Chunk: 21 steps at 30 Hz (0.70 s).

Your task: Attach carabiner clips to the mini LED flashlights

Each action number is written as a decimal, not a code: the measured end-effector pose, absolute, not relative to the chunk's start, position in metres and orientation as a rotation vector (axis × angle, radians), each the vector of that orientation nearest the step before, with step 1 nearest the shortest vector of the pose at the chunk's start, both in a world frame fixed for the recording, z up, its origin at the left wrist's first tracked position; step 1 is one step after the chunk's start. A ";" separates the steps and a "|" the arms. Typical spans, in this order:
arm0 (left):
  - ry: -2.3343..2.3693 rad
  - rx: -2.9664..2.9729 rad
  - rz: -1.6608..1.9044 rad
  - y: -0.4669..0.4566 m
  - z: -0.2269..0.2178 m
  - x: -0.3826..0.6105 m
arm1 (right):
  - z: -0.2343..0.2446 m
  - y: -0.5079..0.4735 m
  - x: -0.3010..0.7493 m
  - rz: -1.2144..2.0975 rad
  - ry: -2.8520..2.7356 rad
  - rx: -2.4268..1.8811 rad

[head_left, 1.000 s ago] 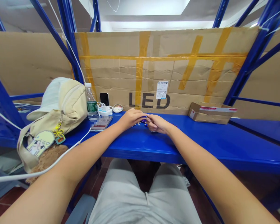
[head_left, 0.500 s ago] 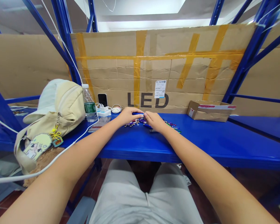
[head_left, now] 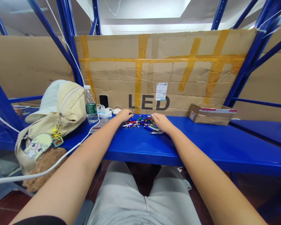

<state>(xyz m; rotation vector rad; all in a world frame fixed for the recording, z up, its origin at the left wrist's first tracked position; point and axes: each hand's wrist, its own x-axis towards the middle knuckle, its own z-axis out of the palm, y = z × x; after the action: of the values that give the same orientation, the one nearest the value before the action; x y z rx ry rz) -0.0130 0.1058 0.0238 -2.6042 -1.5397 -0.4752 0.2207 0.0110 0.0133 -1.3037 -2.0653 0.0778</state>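
Note:
A pile of several small coloured keychain-like sticks (head_left: 142,123) lies on the blue shelf (head_left: 201,143) in front of the cardboard marked LED. My left hand (head_left: 124,115) rests at the pile's left edge, fingers curled down onto the pieces. On the pile's right edge sits my right hand (head_left: 161,122), fingers bent and touching the pieces. Whether either hand grips a piece is hidden by the fingers.
A cream bag (head_left: 58,112) with charms sits at the left, a water bottle (head_left: 91,104) beside it. A phone (head_left: 100,124), a power strip (head_left: 104,112) and a white cable (head_left: 49,167) lie near my left arm. A flat cardboard box (head_left: 210,114) stands at the right.
My hands were together over the pile; they have moved apart to its two sides, uncovering the coloured pieces between them.

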 end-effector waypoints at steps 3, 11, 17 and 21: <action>-1.589 -2.589 -0.346 0.111 0.017 -0.013 | 0.013 0.010 0.218 0.102 -2.100 -1.320; -1.646 -2.546 -0.415 0.117 0.008 -0.012 | 0.009 0.013 0.217 0.188 -2.071 -1.259; -1.581 -2.642 -0.695 0.113 0.011 -0.014 | 0.005 0.016 0.217 0.164 -2.091 -1.246; -1.583 -2.705 -0.909 0.098 0.018 -0.016 | 0.007 0.015 0.216 0.176 -2.054 -1.254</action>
<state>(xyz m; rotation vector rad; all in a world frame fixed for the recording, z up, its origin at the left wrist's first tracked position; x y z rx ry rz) -0.0156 0.0981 0.0184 -2.7049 -1.5831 -0.9094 0.2158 0.0148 0.0066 -1.2543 -2.0542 0.1755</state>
